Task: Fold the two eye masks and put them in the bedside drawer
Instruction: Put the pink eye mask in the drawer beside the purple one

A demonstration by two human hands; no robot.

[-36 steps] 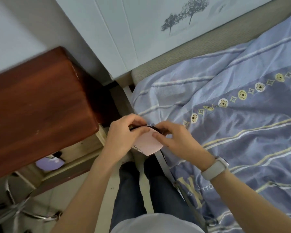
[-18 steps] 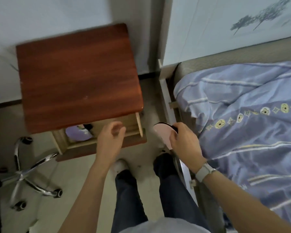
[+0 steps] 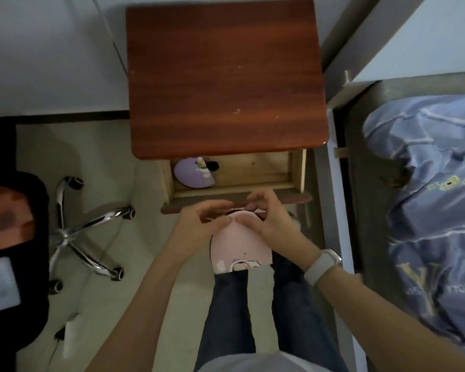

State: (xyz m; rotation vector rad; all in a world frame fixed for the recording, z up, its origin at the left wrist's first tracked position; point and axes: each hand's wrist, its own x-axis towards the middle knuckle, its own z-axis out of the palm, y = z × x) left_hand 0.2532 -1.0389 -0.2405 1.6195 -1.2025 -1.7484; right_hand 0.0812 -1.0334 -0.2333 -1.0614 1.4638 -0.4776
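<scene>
Pink eye mask (image 3: 240, 247) hangs folded just short of the open drawer (image 3: 253, 171), its top edge pinched by left hand (image 3: 199, 224) and right hand (image 3: 270, 220), drawer straight ahead where the purple mask (image 3: 193, 174) already sits left.

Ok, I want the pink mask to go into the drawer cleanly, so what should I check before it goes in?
1. Drawer open: ok, pulled out below the bedside table top.
2. Free room inside: ok, the purple mask lies at the drawer's left end and bare wood shows to its right.
3. Pink mask folded: ok, it shows as a half shape.
4. Grip: ok, left hand and right hand both pinch its top edge.
5. Black strap tucked in: cannot tell, fingers cover it.
6. Mask over the drawer: not ok, it hangs in front of the drawer front.
</scene>
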